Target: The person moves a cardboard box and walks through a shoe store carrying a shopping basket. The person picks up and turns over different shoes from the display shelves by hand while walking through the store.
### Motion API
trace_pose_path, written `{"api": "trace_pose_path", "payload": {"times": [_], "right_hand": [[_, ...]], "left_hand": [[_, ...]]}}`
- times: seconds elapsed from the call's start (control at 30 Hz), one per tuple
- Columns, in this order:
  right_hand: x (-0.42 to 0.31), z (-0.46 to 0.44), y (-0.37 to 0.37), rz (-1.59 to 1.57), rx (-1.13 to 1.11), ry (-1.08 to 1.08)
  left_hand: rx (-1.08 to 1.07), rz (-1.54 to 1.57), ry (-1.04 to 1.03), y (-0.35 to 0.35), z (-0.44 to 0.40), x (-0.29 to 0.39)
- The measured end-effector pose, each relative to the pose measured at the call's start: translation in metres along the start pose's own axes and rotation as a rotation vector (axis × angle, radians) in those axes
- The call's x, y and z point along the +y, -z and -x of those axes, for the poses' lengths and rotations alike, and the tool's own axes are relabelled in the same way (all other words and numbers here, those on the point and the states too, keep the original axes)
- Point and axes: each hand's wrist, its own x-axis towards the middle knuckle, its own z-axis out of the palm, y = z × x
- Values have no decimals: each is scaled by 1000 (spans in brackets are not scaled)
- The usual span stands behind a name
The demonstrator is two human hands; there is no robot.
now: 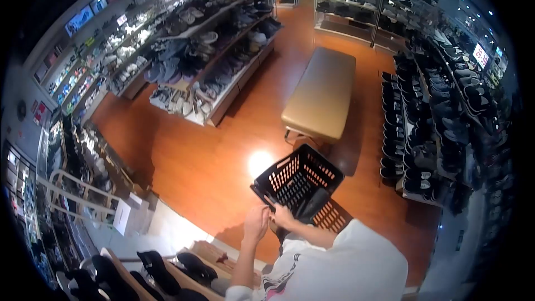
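Note:
A black plastic shopping basket (291,160) with slotted walls hangs in front of my body, tilted, above the wooden floor. My right hand (284,217) is closed at the near rim, gripping the basket there. Inside the basket, close to its right side, lies a dark item (314,203) that looks like a shoe; its lower part is hard to make out. My left hand (257,222) is raised just left of the right one, its fingers drawn together near the basket's corner. Whatever those fingers hold, if anything, is too small to tell.
Beyond the basket stands a long tan padded bench (323,92). Shoe racks line the right side (409,128) and the left centre (217,92). Black shoes (159,273) rest on a shelf at lower left, with a white box (131,215) above them.

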Motion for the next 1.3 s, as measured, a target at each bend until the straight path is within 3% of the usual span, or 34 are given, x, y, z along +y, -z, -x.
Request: {"api": "trace_pose_path", "payload": {"times": [0.07, 0.1, 0.13, 0.2, 0.23, 0.27, 0.3, 0.33, 0.43, 0.5, 0.57, 0.67, 0.7, 0.83, 0.9, 0.93, 1.0, 1.03, 1.07, 1.3], "right_hand": [[30, -34, -36, -278, 61, 226], [46, -51, -54, -408, 69, 345], [18, -36, -31, -16, -9, 278], [-6, -46, -23, -15, -83, 220], [-18, -56, -18, 16, -150, 167], [-36, -56, -17, -126, -47, 184], [-37, -66, -29, -74, -55, 256], [-37, -75, -38, -12, -70, 325], [-62, -86, -32, 228, -394, 319], [-63, -105, -51, 411, -610, 374], [-60, -126, -72, 476, -605, 582], [-89, -164, -92, 598, -664, 724], [-75, -178, -108, 585, -620, 763], [-170, -246, -132, 641, -701, 679], [-214, -275, -154, 642, -793, 466], [-214, -305, -180, 486, -733, 576], [-243, -344, -208, 568, -672, 544], [-259, -361, -221, 574, -522, 671], [-294, -372, -221, 534, -492, 635], [-414, -541, -285, 524, -499, 754]], "left_hand": [[-150, -185, -400, -12, -49, -27], [-317, -319, -486, -12, -68, -41], [-458, -424, -557, -15, -79, -67], [-709, -489, -482, -8, -103, -104], [-751, -582, -320, 0, -113, -107], [-787, -670, -158, 7, -122, -111], [-699, -628, -148, 6, -120, -129], [-762, -666, -205, 11, -119, -138], [-642, -482, -335, 27, -79, -177], [-592, -434, -186, 47, -65, -171], [-644, -330, 138, 63, -51, -176], [-325, -179, 281, 50, -29, -230], [-330, -163, 278, 50, -29, -247], [-378, -292, 260, 152, -89, -271], [-422, -328, 332, 169, -116, -310], [-403, -320, 405, 174, -131, -352], [-311, -486, 338, 181, -137, -414], [-278, -520, 378, 204, -155, -425], [-244, -554, 438, 236, -170, -426], [106, -710, 403, 336, -279, -566]]}}
